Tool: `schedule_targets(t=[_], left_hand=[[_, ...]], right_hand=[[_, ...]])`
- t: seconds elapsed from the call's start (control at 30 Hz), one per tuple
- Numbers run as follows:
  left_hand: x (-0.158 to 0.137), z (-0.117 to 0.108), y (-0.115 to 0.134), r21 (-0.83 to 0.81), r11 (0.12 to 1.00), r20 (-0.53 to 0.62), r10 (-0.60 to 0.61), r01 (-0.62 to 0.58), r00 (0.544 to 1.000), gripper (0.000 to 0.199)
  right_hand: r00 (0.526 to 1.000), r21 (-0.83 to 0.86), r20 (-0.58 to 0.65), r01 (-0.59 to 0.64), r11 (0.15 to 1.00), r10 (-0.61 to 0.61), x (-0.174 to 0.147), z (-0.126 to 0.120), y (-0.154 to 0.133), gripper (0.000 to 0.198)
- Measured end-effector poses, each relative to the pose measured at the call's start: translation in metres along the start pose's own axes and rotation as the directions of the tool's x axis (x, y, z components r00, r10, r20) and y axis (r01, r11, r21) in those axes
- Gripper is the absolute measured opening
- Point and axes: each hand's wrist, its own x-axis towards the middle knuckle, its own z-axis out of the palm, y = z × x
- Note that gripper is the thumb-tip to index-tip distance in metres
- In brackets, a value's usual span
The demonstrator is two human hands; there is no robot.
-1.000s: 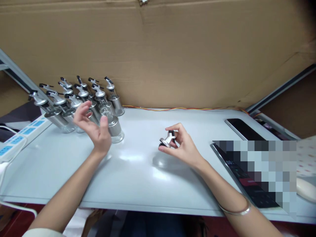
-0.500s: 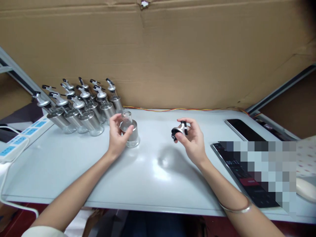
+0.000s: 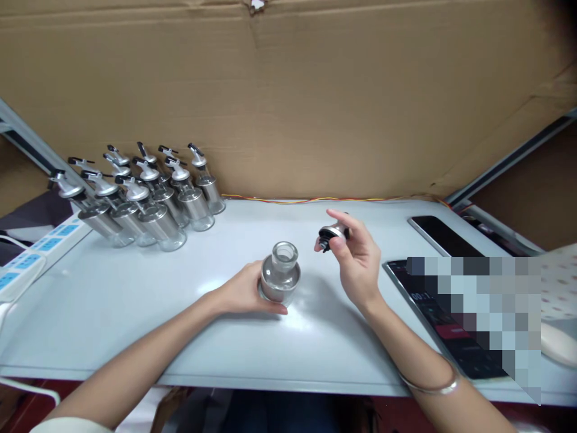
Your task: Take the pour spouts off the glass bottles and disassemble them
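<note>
The fingers of the left hand are curved around the side of a glass bottle with a metal sleeve, spread just as wide as its body; the thumb lies along the near side, while the other fingertips are hidden behind it. The bottle's neck is uncovered and rises above these fingers, its mouth facing up; whether its base touches the table I cannot tell. To the right of that neck and a little farther from the body, the right hand has its thumb and fingers nearly closed on a metal-and-black pourer, the index finger stretched out above it. The pourer's black ribbed stopper points down and left from the fingertips, near the bottle's mouth but apart from it. Around the right wrist's forearm sits a metal bangle. Beyond the left fingers, to the far left, stands a cluster of capped bottles, with a white power strip past them. Right of the right-hand fingers lie a dark phone and, closer in, a larger screen device, partly blurred out. Farthest from both hands, thin wires run below a cardboard sheet.
</note>
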Motion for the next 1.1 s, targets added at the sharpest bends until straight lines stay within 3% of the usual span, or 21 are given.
schedule_targets(t=[0.1, 0.23, 0.43, 0.7, 0.9, 1.1], left_hand=[[0.000, 0.002, 0.005, 0.071, 0.996, 0.029, 0.048, -0.050, 0.998, 0.053], [0.001, 0.005, 0.007, 0.199, 0.976, 0.028, 0.080, -0.084, 0.996, 0.062], [0.002, 0.008, 0.008, 0.276, 0.954, 0.041, 0.114, -0.121, 0.993, 0.063], [0.002, 0.010, 0.007, 0.210, 0.969, 0.032, 0.125, -0.129, 0.992, 0.060], [0.001, 0.012, 0.002, 0.209, 0.971, 0.018, 0.111, -0.113, 0.994, 0.058], [0.001, 0.012, 0.002, 0.238, 0.966, 0.016, 0.103, -0.104, 0.995, 0.059]], right_hand=[[0.990, -0.104, -0.039, 0.134, 0.986, -0.139, -0.006, 0.001, 0.002, 0.027], [0.933, -0.161, -0.042, 0.347, 0.924, -0.358, -0.016, 0.003, -0.001, 0.040], [0.881, -0.133, 0.016, 0.470, 0.873, -0.472, -0.026, 0.007, -0.015, 0.042], [0.818, -0.025, 0.262, 0.535, 0.844, -0.511, -0.016, 0.013, -0.021, 0.061], [0.821, -0.046, 0.347, 0.498, 0.866, -0.454, -0.013, 0.015, -0.026, 0.062], [0.820, 0.032, 0.352, 0.471, 0.882, -0.451, -0.011, 0.016, -0.023, 0.063]])
